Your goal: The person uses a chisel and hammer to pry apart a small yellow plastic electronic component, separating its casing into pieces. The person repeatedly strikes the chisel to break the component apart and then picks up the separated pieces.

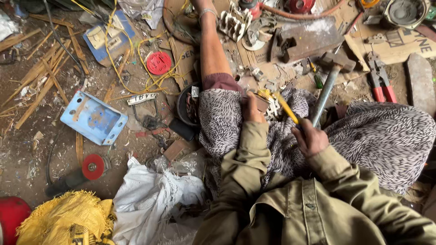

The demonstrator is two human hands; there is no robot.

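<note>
Dirt floor, right hand (311, 138) w/ yellow-handled tool (287, 108)

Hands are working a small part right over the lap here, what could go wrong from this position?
1. The right hand drives a yellow-handled tool toward the small part pinched in the left hand; a slip could jab those fingers.
2. The hammer leaning against the patterned skirt could topple.

The bare dirt floor (27, 159) fills the left of the frame, scattered with thin wooden sticks (43, 77). Flattened brown cardboard (404, 45) covers the upper right, in soft daylight.
</note>
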